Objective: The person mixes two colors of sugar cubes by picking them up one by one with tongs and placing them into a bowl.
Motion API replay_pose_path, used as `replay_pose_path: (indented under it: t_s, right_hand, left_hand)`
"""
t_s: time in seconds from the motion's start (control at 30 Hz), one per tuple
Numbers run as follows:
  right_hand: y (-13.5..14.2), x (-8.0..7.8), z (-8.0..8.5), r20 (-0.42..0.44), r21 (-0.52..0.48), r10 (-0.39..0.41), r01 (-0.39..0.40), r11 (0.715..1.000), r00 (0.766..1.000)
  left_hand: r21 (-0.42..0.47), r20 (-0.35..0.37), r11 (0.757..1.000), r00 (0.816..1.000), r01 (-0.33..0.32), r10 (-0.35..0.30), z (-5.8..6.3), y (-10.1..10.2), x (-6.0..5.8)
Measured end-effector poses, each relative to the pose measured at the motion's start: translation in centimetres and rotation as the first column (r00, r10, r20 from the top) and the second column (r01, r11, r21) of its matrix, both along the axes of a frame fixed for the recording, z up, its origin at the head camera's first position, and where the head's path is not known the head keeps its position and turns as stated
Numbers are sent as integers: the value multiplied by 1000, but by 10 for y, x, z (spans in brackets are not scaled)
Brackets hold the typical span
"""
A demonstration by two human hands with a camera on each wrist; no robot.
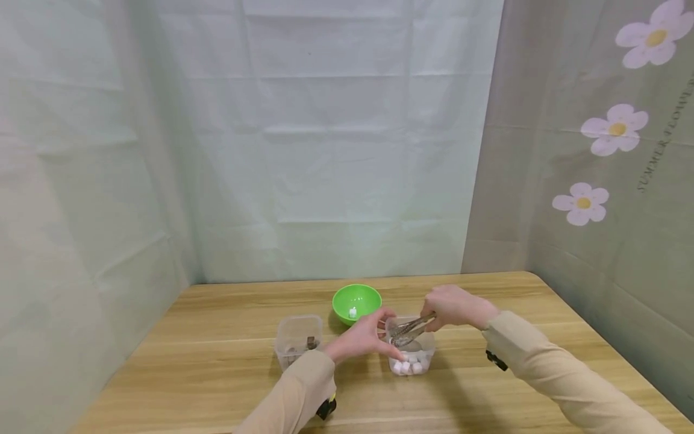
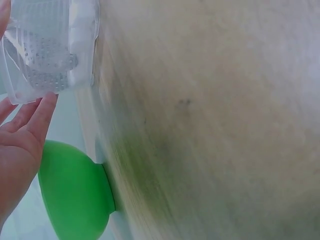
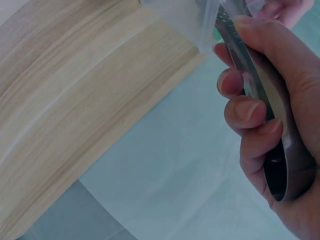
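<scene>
My left hand [image 1: 360, 339] grips a clear plastic container [image 1: 428, 348] by its left side, thumb at the front and fingers behind. White cubes [image 1: 408, 366] lie in the container's near part. Metal tongs [image 1: 410, 330] with perforated heads reach down into it, held by my right hand [image 1: 456, 305]. In the right wrist view, fingers and thumb wrap the arms of the tongs [image 3: 277, 100]. The left wrist view shows fingertips against the container's wall [image 2: 85, 30], with the perforated heads visible through the plastic. Whether the tongs hold a cube cannot be told.
A green bowl [image 1: 347, 298] with a white cube [image 1: 353, 313] inside stands behind my left hand. To the left is another clear container [image 1: 298, 326] with dark brown cubes [image 1: 311, 342], partly hidden by my left arm. The wooden table [image 1: 228, 361] ends at hanging curtains.
</scene>
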State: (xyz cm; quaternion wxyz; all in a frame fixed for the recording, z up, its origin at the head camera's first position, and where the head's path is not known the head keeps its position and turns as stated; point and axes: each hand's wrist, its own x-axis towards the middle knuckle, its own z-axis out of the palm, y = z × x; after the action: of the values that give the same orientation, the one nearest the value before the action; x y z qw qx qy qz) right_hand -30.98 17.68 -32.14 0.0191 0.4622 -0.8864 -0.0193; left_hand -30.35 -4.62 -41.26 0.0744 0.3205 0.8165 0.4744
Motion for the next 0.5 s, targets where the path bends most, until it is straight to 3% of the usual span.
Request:
replay_pose_path:
  t_s: [0.5]
  right_hand:
    - [25,4,14,24,-72,31,-29,997,999]
  left_hand:
    - [-41,-7,999,1000,-21,21,3,1,1]
